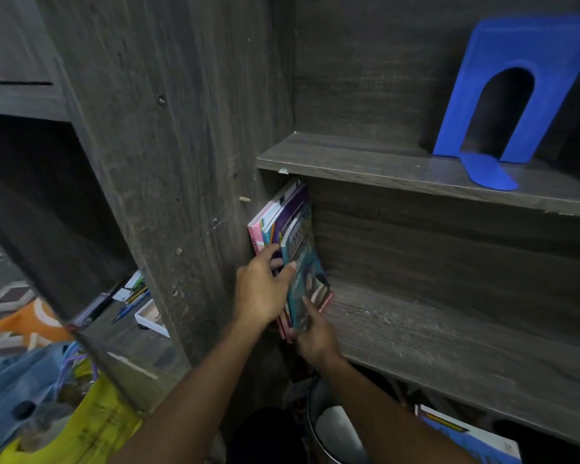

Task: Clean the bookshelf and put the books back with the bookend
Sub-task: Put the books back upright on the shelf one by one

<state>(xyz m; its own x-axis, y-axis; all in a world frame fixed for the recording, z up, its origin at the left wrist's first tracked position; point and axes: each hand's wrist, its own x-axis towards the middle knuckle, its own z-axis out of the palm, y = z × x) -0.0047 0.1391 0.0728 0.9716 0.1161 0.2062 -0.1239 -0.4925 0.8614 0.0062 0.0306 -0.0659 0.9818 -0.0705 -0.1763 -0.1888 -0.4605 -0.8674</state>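
A small stack of thin books [290, 226] stands upright at the left end of the lower shelf [449, 333], leaning against the shelf's left wall. My left hand [262, 289] grips the books' front edges, thumb on the teal cover. My right hand [312, 333] holds the stack's bottom corner at the shelf's front edge, fingers on the teal cover. A blue metal bookend [503, 92] stands upright on the upper shelf [365, 159], at the right, apart from the books.
A dark wood side panel [168, 182] rises left of the shelves. Beyond it lie pens and a white tray [151, 319] on a desk. Yellow and blue bags [57, 413] sit at bottom left. A metal bucket [332, 433] and a blue book [466, 437] sit below the lower shelf.
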